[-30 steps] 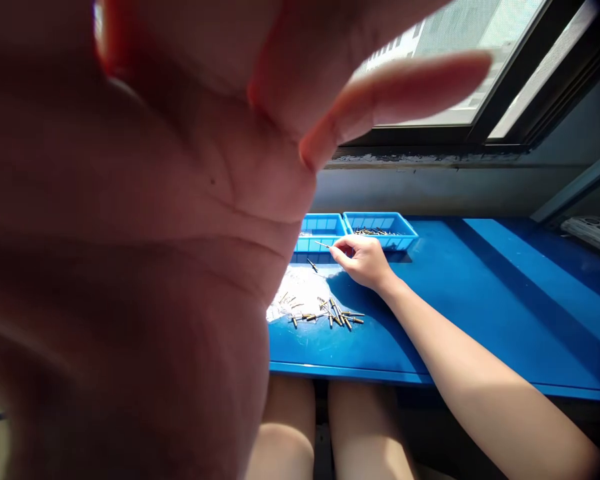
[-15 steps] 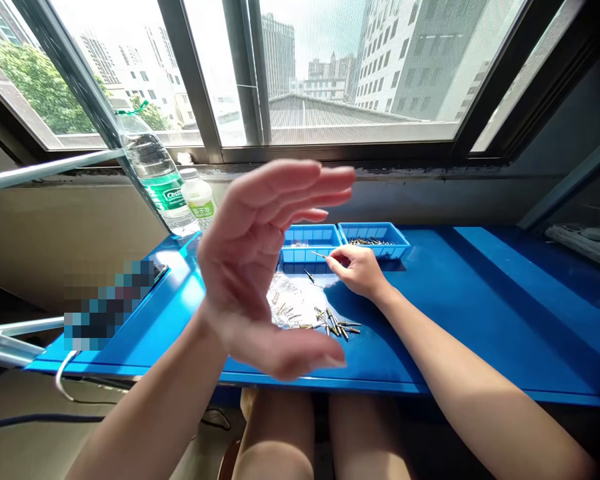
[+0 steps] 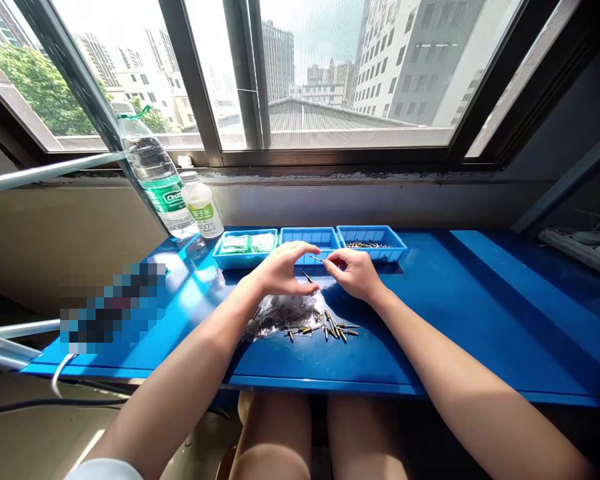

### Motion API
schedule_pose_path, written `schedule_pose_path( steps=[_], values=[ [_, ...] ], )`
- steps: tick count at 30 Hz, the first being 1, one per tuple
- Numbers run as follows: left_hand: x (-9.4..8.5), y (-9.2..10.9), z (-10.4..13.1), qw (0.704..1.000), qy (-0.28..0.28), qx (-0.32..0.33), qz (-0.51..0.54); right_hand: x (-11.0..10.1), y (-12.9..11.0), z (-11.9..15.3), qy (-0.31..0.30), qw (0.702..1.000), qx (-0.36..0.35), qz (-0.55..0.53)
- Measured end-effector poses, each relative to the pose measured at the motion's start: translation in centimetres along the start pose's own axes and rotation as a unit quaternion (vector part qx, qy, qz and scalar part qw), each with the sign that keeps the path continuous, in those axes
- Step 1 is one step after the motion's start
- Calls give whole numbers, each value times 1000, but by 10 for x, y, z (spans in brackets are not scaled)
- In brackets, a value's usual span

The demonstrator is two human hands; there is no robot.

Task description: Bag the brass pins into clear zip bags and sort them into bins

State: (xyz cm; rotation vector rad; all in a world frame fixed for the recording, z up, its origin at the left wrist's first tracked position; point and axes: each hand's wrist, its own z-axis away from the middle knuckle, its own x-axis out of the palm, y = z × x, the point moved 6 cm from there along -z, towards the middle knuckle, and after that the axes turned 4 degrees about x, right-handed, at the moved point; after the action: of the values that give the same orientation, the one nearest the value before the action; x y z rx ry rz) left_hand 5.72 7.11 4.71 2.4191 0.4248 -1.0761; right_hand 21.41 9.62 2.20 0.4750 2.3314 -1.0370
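Observation:
My right hand point(image 3: 355, 272) pinches a thin metal pin point(image 3: 316, 258) between thumb and fingertips, in front of the middle and right blue bins. To its left, my left hand point(image 3: 284, 268) is open, thumb and fingers spread in a C shape near the pin's free end, holding nothing. A dark-bodied pin point(image 3: 307, 277) shows between the left thumb and fingers. Below the hands lies a clear plastic bag point(image 3: 285, 313) with small parts. Several brass and dark pins point(image 3: 336, 328) are scattered at its right on the blue table point(image 3: 380, 360).
Behind the hands stand a blue bin with green-white packets point(image 3: 245, 261), a middle blue bin point(image 3: 305, 235) and a right blue bin point(image 3: 399, 252) with many pins. At the back left are a large water bottle point(image 3: 163, 187) and a white bottle point(image 3: 203, 203). A blurred-out object lies left.
My left hand has moved away from the camera, down to the table beside my right hand, uncovering the left bin. My right hand has stayed nearly in place with the pin.

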Motion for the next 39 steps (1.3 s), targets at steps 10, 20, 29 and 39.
schedule_pose_path(
  steps=[10,20,29,39],
  values=[
    [-16,-14,19,993,40,-17,-106,-28,18,-4,118,990,69,35],
    [-19,-23,26,990,60,-55,-115,-59,64,-4,222,952,173,117],
    [-10,-12,21,993,24,-62,-102,-17,-3,-1,-1,1000,5,9],
    [-4,-10,20,993,-4,-66,-97,29,-13,15,-284,955,-8,89]
  ],
)
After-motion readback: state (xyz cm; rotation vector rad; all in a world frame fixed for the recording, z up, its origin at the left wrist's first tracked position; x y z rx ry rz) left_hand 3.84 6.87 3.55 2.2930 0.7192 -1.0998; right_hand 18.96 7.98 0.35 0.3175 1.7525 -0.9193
